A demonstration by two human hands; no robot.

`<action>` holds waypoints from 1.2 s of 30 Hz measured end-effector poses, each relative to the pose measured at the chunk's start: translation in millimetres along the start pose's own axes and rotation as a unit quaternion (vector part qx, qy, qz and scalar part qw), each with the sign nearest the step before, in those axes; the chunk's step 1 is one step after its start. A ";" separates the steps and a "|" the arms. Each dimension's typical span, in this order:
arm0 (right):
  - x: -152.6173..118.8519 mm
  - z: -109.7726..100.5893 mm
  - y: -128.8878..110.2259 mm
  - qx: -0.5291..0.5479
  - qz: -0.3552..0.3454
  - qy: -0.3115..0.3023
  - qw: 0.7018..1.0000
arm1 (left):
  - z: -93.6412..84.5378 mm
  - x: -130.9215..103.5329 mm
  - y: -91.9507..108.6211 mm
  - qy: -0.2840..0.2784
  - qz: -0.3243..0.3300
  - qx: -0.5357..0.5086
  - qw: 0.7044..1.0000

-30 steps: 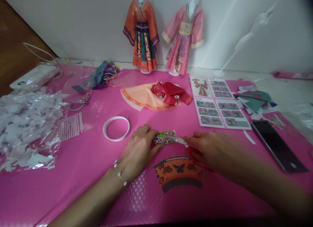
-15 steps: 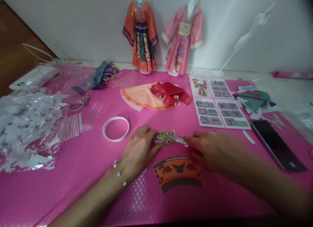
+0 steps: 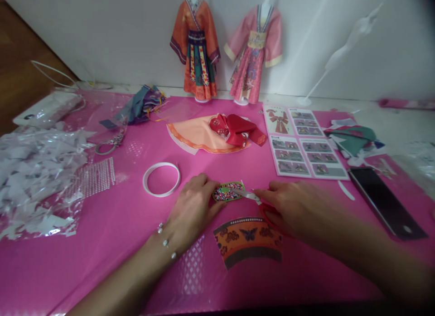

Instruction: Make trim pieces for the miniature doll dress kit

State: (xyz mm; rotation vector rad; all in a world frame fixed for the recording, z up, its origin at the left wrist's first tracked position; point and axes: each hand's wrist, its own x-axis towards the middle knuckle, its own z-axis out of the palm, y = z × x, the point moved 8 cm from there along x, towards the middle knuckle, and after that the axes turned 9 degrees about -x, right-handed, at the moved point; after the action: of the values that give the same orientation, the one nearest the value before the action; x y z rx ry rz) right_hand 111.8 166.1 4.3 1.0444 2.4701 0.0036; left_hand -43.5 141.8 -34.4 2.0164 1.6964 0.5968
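My left hand point(image 3: 195, 205) is closed, thumb and fingers on the left end of a small oval piece with a green rim and a multicoloured speckled pattern point(image 3: 228, 192). My right hand point(image 3: 292, 209) grips a pair of scissors point(image 3: 250, 195) by the red handles. Their metal tips lie over the speckled piece, and I cannot tell whether they touch it. Just below, on the pink surface, lies a curved orange and dark band point(image 3: 248, 241) with a butterfly and a row of pearls along its top edge. A roll of white tape point(image 3: 145, 180) sits to the left.
Peach and red doll clothing point(image 3: 197, 132) lies behind my hands, beside a picture instruction sheet point(image 3: 309, 143) and a phone point(image 3: 384, 200). Two dressed doll forms point(image 3: 200, 48) stand at the wall near a bare white form point(image 3: 346, 48). Plastic bags of scraps point(image 3: 37, 175) cover the left.
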 end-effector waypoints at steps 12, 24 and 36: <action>2.0 3.0 -0.8 -0.002 -0.012 0.012 1.000 | -0.3 -0.4 1.1 -0.009 -0.002 0.008 1.000; -2.6 -7.1 1.7 0.004 -0.001 0.027 1.000 | -0.5 1.2 1.4 -0.011 -0.008 0.007 1.000; -2.5 2.3 -2.3 0.023 -0.022 0.058 0.998 | -0.6 1.7 1.8 -0.013 -0.007 0.011 1.000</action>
State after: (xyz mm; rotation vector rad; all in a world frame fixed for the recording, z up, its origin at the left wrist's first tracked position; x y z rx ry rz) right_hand 112.7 162.5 2.8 1.0354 2.6090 -0.0073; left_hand -42.2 143.3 -32.8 2.0177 1.7075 0.5484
